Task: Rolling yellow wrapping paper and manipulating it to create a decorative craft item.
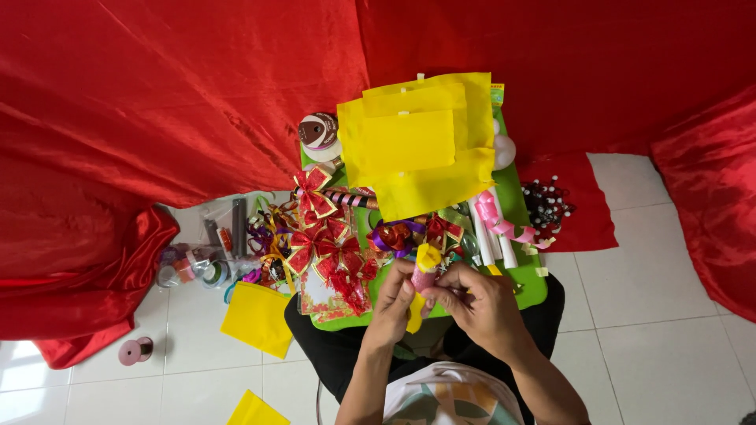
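Both my hands meet over my lap at the near edge of a green board. My left hand and my right hand together pinch a small pink roll wrapped in yellow paper. A strip of the yellow paper hangs below my left fingers. Red and gold ribbon bows lie just left of my hands. A purple ribbon bow sits right behind them.
A stack of yellow paper sheets covers the far half of the board. White tubes and a pink curled ribbon lie on the right. Ribbon spools, tape rolls, a yellow sheet and a pink spool sit on the white tiled floor. Red cloth hangs behind.
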